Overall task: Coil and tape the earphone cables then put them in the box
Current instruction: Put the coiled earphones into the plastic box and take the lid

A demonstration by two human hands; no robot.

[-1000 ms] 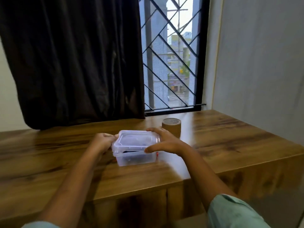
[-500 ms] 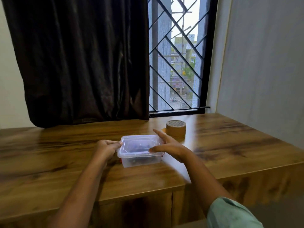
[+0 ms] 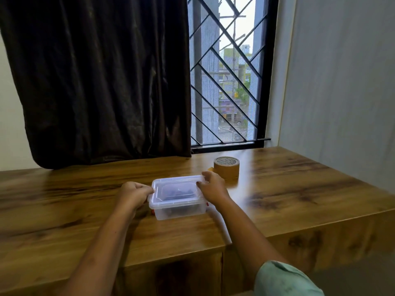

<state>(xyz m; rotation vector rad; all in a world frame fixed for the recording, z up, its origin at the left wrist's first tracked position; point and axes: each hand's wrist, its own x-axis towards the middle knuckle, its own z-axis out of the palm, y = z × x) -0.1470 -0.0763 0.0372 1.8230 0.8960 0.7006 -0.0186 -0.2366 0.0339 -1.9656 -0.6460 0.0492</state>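
Note:
A small clear plastic box (image 3: 179,211) with its clear lid (image 3: 177,190) on top sits on the wooden table (image 3: 299,195), near the front edge. Dark earphone cables (image 3: 179,192) show dimly through the lid inside it. My left hand (image 3: 133,194) grips the box's left end, fingers curled at the lid's rim. At the lid's right end, my right hand (image 3: 213,186) holds the rim with its fingertips. Small red latches show low at both ends of the box.
A roll of brown tape (image 3: 226,169) stands just behind my right hand. A dark curtain (image 3: 102,82) and a barred window (image 3: 228,82) rise behind the table. A grey wall bounds the table on the right.
The lid, tilted up a second ago, now lies flat on the box. Both hands stay at its ends. The camera has shifted slightly.

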